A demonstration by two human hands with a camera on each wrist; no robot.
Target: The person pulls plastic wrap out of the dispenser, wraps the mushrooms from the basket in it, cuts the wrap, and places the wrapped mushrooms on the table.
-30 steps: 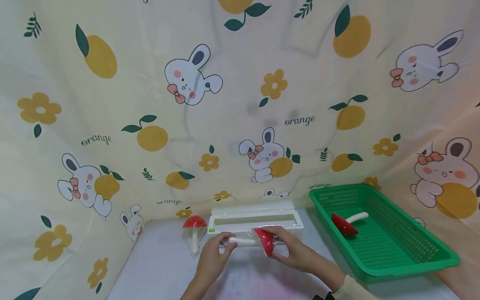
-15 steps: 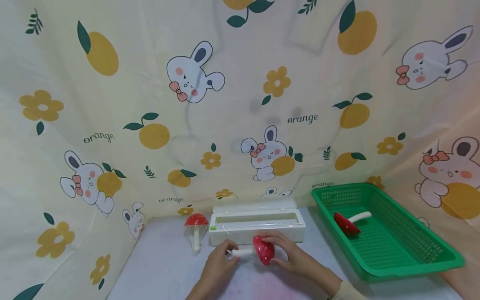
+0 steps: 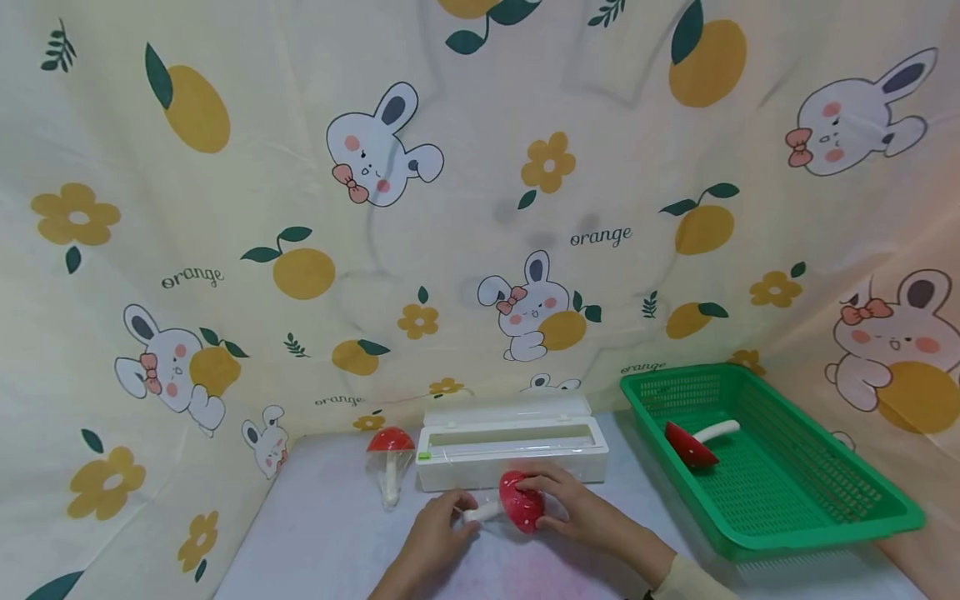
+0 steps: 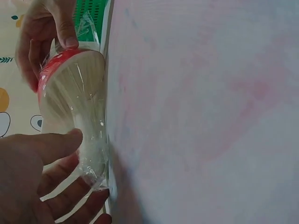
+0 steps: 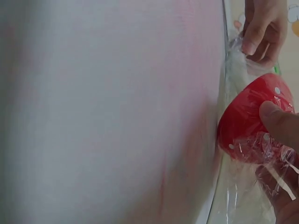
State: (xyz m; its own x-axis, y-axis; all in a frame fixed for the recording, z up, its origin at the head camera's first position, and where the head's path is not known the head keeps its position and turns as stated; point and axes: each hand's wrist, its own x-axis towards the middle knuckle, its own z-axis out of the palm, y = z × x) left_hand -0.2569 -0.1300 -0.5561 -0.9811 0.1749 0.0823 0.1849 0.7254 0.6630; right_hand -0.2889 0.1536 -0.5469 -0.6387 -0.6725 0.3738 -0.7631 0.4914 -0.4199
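Note:
A red-capped, white-stemmed toy mushroom lies sideways between both hands, in front of the white box. Clear film covers it, stretched from cap to stem and wrinkled. At the stem end, my left hand pinches stem and film with its thumb and fingers. My right hand grips the white-dotted cap, its thumb on the red top in the right wrist view. Loose film bunches by the right fingers. To the left, a second mushroom in film lies on the table.
Behind the hands stands a long white cling film box with its lid raised. On the right, a green basket contains one unwrapped mushroom. A patterned curtain rises behind the white-covered table.
Both hands have brought the mushroom nearer to me, away from the white box. Its cap has turned so more of the red top shows, and the stem now slants down to the left.

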